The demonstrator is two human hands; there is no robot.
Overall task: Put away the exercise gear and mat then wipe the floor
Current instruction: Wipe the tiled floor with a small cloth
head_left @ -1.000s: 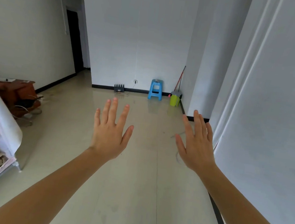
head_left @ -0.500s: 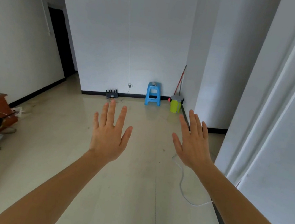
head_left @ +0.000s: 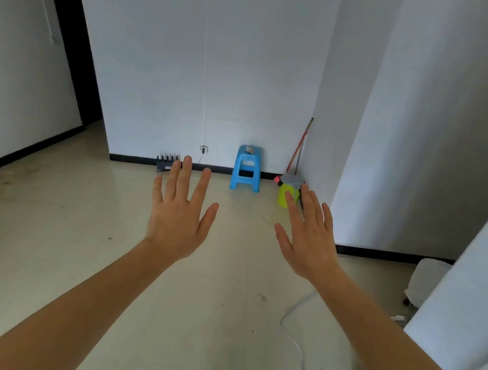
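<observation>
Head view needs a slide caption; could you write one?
Left hand and right hand open, facing stool and bucket.

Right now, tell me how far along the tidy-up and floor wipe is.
Done: unconfirmed; no mat or exercise gear is in view. In hand: nothing; the left hand and right hand are open and empty. Left: wiping; the floor shows dark specks, and the long handle leans untouched in the corner by the bucket.

Worn on the head, single wide-angle view, facing forward and slightly down across the floor (head_left: pixel 44 252) toward the blue stool (head_left: pixel 246 168) at the far wall (head_left: pixel 221 59), well back from it, with left hand (head_left: pixel 178 223) and right hand (head_left: pixel 310 245) near the lens, lower in frame than the stool.
</observation>
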